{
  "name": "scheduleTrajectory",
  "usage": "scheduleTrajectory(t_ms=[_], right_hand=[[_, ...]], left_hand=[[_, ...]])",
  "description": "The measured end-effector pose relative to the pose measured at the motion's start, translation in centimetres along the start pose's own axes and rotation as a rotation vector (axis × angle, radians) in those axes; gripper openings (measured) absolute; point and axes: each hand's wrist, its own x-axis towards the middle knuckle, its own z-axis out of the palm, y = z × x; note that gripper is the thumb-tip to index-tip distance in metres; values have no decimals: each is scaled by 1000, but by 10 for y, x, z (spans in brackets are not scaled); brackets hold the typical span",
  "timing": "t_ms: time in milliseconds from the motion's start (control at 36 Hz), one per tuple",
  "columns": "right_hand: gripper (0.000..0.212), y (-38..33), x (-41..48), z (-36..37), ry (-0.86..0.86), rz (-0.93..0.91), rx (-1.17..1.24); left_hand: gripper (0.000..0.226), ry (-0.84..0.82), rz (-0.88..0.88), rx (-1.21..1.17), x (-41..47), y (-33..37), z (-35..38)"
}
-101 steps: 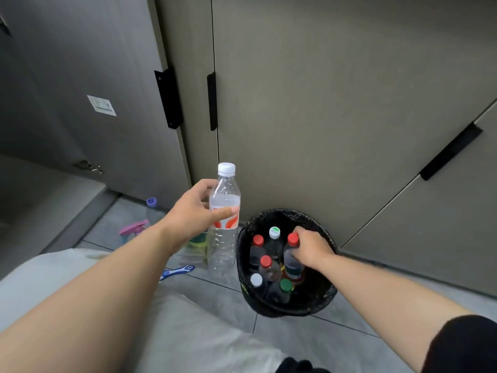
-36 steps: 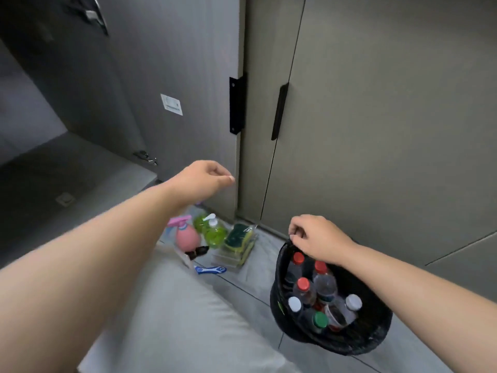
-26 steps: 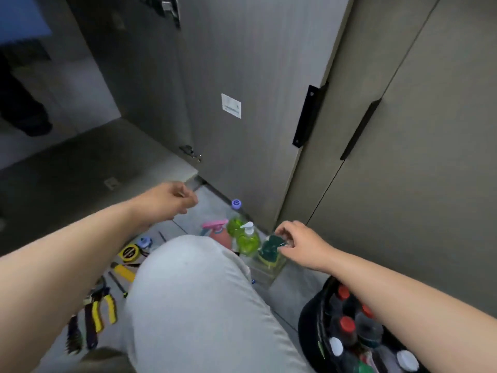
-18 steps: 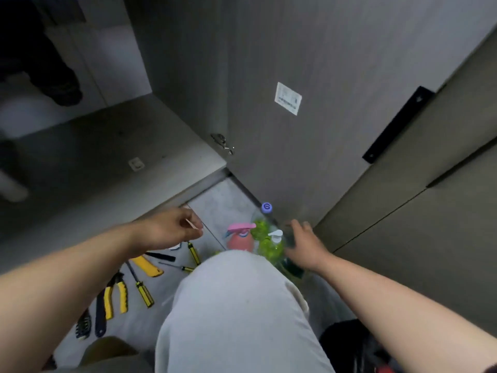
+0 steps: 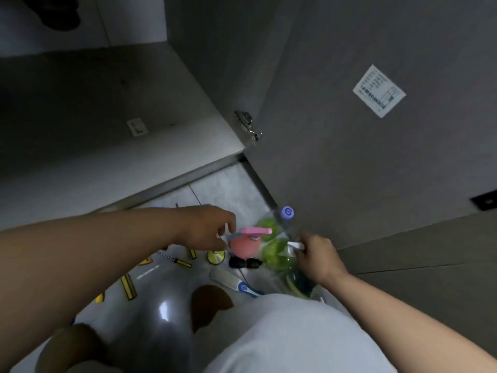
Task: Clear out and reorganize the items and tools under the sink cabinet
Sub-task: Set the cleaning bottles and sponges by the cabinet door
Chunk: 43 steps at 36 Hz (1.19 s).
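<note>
Several items stand on the tiled floor beside the open cabinet door (image 5: 349,146). My left hand (image 5: 204,227) reaches to the pink spray bottle (image 5: 243,244), fingertips at its grey nozzle; whether it grips is unclear. My right hand (image 5: 316,258) holds the white pump head of a green soap bottle (image 5: 277,255). Behind these stand a second green bottle (image 5: 266,224) and a clear bottle with a purple cap (image 5: 287,212). A pack of green sponges (image 5: 297,284) lies under my right wrist.
The cabinet's bare floor (image 5: 107,109) lies at upper left. On the tiles lie a yellow tape measure (image 5: 216,256), screwdrivers (image 5: 177,261), a yellow-handled tool (image 5: 128,286), a black object (image 5: 244,263) and a blue-white tool (image 5: 236,282). My knee (image 5: 282,335) fills the foreground.
The view has swung left, away from the black bin of bottles. My left hand moved right to the pink spray bottle. My right hand closed on the green bottle's pump.
</note>
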Motion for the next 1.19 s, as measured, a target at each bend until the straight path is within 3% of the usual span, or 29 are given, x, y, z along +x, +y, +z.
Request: scheduleTrajectory(t_ms=[139, 222, 333, 528, 583, 639, 667, 750, 806, 917, 1028, 1194], right_hand=[[11, -30, -16, -66, 175, -55, 103], [8, -61, -28, -118, 270, -150, 191], [12, -108, -28, -170, 273, -239, 362], [2, -150, 10, -167, 165, -330, 794], [15, -152, 23, -148, 121, -243, 924], [27, -146, 34, -123, 47, -153, 850], [31, -140, 38, -109, -25, -146, 689], [53, -119, 42, -64, -357, -187, -106], [56, -110, 39, -38, -469, -176, -334], [16, -112, 40, -12, -240, -224, -355], [36, -130, 72, -18, -92, -255, -238], [28, -165, 152, -32, 65, -117, -126]], left_hand=[[54, 130, 87, -138, 16, 14, -13], [80, 228, 142, -286, 20, 27, -22], [109, 264, 243, -523, 18, 43, -31], [84, 451, 226, -753, 8, 29, -39], [81, 529, 140, -723, 4, 9, -41], [83, 603, 25, -677, 1, -13, -42], [85, 632, -31, -655, -1, -24, -41], [92, 672, -158, -606, -5, -55, -39], [96, 700, -215, -617, -9, -73, -38], [95, 751, -279, -671, -15, -97, -35], [92, 799, -308, -737, -20, -111, -31], [94, 801, -334, -791, -25, -126, -20]])
